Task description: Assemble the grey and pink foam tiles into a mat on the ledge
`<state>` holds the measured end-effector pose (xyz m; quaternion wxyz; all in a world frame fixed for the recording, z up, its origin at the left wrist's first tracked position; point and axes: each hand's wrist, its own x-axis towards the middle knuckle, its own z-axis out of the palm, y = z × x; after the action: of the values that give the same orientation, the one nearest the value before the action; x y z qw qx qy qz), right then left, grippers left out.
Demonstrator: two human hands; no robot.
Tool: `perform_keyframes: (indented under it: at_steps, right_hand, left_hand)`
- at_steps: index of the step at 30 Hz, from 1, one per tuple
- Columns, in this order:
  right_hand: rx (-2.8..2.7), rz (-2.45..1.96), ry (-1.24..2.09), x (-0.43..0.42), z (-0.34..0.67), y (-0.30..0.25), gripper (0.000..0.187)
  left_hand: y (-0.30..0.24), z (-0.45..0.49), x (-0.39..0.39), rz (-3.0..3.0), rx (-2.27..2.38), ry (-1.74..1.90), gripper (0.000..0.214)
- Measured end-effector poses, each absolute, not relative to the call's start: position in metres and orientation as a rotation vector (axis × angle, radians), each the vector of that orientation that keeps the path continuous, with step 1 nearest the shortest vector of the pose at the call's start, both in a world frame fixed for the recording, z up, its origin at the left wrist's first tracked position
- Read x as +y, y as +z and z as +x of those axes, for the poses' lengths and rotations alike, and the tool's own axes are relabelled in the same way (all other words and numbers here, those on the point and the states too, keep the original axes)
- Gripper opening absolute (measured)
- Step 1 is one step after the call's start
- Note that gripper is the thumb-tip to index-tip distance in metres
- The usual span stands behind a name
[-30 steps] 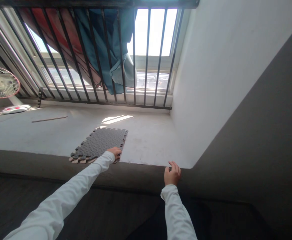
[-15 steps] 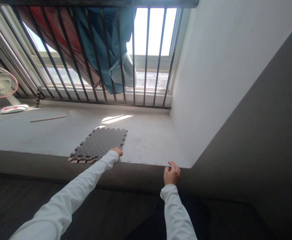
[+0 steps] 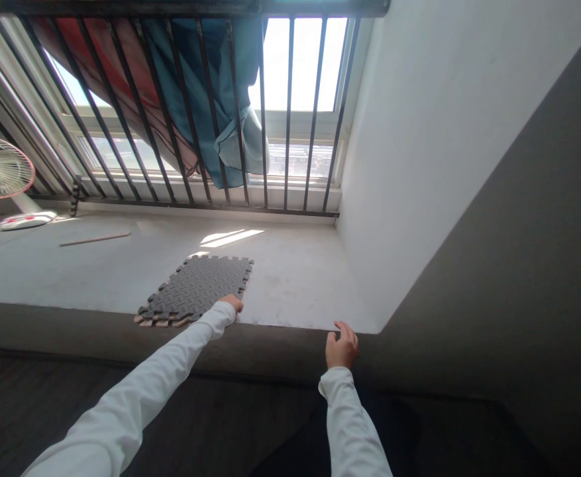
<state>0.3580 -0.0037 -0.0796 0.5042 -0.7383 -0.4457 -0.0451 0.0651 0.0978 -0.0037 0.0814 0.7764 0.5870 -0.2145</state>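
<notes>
A small stack of grey interlocking foam mats (image 3: 198,285) lies on the pale window ledge, its toothed front edge reaching the ledge's lip. The top mat has a raised tread pattern, and a beige layer shows beneath it. My left hand (image 3: 232,303) is closed at the mats' near right corner, with the fingertips partly hidden. Off to the right, my right hand (image 3: 342,346) is held by the ledge's front edge. It holds nothing; its fingers are loosely curved and the thumb stands apart.
A thin stick (image 3: 95,240) lies on the ledge (image 3: 295,285) to the left, near a fan (image 3: 2,165). Black railing bars (image 3: 288,132) run along the window, with red and blue cloth (image 3: 220,99) behind them. A white wall (image 3: 419,132) closes off the right side.
Both hands and the mats keep the same places relative to one another. The camera view has shifted very slightly.
</notes>
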Motion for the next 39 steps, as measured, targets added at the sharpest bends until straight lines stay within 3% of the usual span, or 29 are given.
perform_keyframes:
  at_steps: [5,9,19,39]
  right_hand:
    - [-1.089,-1.781,-0.111,-0.005,0.360,-0.080,0.034]
    - [-1.106,-1.780,-0.106,-0.005,0.359,-0.080,0.035]
    - [-1.133,-1.773,-0.081,-0.003,0.354,-0.083,0.034]
    - [-1.102,-1.826,0.006,-0.008,0.353,-0.076,0.034]
  left_hand:
    - [-0.019,0.048,0.083,2.447,1.734,-0.377,0.042]
    - [-0.036,0.031,0.054,2.421,1.959,-0.092,0.032]
    - [-0.034,0.053,0.032,2.043,2.357,-0.123,0.029]
    - [-0.020,0.061,0.034,1.953,2.348,-0.124,0.026]
